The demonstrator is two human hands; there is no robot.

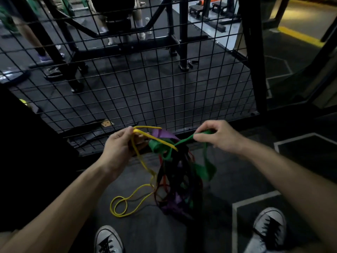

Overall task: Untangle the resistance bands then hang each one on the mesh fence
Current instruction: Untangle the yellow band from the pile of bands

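Upper left of the frame: the mesh fence [127, 84] is a black wire grid that spans from the left edge to a black post [255, 57] right of centre. Behind the grid stand a black metal rack [175, 39] and the legs of other persons.

Lower left: the left forearm enters from the bottom left corner. The left hand [120, 145] sits left of centre, fingers curled, and pinches the yellow band [155, 137] at its upper end. The yellow band runs right into the tangle and also drops down from the hand; its lower part lies in loops on the dark floor [145, 232], left of the tangle's foot.

Centre: the tangle of bands [178, 178] hangs between the two hands, in front of the lower edge of the fence. It contains a purple band [162, 134] at the top, the green band [204, 170], and black and red strands. Its lower end reaches the floor.

Right of centre: the right hand [217, 136] has its fingers curled and pinches the green band at its upper end. A wide green loop hangs below this hand.

Bottom: two grey sneakers, one at bottom centre [107, 240] and one at lower right [269, 227], stand on the floor. White lines [235, 216] mark the floor at lower right.
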